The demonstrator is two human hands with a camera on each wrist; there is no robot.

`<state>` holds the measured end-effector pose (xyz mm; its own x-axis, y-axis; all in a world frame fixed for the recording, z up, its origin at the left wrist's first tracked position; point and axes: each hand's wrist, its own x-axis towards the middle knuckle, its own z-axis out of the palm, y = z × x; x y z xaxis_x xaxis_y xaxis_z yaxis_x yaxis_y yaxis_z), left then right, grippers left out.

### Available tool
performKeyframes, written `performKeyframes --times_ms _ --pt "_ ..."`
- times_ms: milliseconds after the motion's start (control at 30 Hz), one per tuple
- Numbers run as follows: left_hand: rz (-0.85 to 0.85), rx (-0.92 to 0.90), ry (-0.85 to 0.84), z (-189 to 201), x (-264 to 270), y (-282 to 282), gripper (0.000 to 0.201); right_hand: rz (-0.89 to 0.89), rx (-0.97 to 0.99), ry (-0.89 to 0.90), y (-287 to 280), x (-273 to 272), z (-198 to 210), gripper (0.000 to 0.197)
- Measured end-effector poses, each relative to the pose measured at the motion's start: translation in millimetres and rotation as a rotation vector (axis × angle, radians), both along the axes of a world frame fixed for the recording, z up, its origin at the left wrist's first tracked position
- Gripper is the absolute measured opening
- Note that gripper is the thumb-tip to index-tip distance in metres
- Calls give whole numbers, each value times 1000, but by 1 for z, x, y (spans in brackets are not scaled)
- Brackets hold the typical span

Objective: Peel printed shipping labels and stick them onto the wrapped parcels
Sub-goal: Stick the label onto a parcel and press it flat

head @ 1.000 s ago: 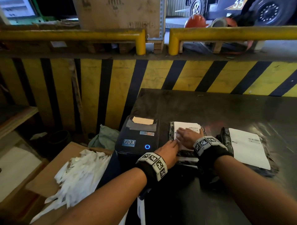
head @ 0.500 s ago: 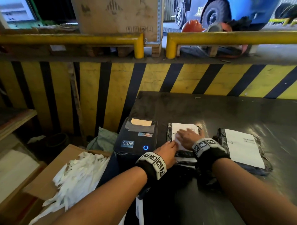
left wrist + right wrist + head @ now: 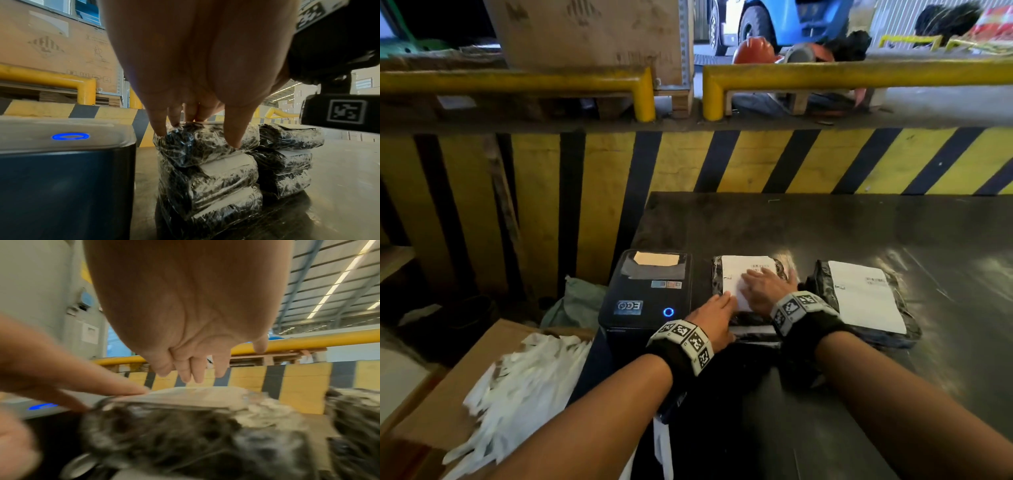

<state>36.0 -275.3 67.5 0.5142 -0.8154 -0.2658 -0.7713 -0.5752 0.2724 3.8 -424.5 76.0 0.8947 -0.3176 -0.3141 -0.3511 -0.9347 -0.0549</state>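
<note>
Black plastic-wrapped parcels stand in two stacks on the dark table (image 3: 825,233). On top of the left stack (image 3: 207,162) lies a white shipping label (image 3: 736,270). My right hand (image 3: 763,284) lies flat on this label, fingers straight and spread. My left hand (image 3: 717,310) rests at the label's near left corner, fingertips (image 3: 160,131) down on the top parcel's (image 3: 203,141) edge. The right stack's top parcel (image 3: 866,301) carries a white label (image 3: 863,294). A black label printer (image 3: 647,294) with a lit blue ring (image 3: 668,312) stands left of the stacks.
A cardboard box (image 3: 465,383) with a heap of white backing strips (image 3: 517,394) sits at the lower left, below the table. A yellow-and-black striped barrier (image 3: 756,161) with yellow rails (image 3: 859,73) bounds the far side. Bare tabletop stretches behind and right of the parcels.
My right hand has slid a little to the right and farther across the label, uncovering its left part. The left hand stays at the near left corner. The head view has tilted slightly.
</note>
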Motion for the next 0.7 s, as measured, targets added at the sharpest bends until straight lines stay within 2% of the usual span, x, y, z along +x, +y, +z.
performKeyframes --times_ms 67,200,300,467,600,700 --pt "15 2 -10 -4 -3 2 82 67 25 7 15 0 -8 52" --pt "6 60 -64 -10 -6 6 85 -7 71 -119 5 -29 -6 46" --pt "-13 66 -58 -10 -6 11 84 -55 59 -150 -11 -44 -5 46" --pt "-7 53 -25 -7 -10 16 84 -86 6 -79 -3 -28 4 42" --pt "14 14 -36 -11 -11 15 87 9 86 -133 33 -14 1 47" --pt "12 11 -15 -10 -8 18 86 0 110 -162 33 -24 -4 47"
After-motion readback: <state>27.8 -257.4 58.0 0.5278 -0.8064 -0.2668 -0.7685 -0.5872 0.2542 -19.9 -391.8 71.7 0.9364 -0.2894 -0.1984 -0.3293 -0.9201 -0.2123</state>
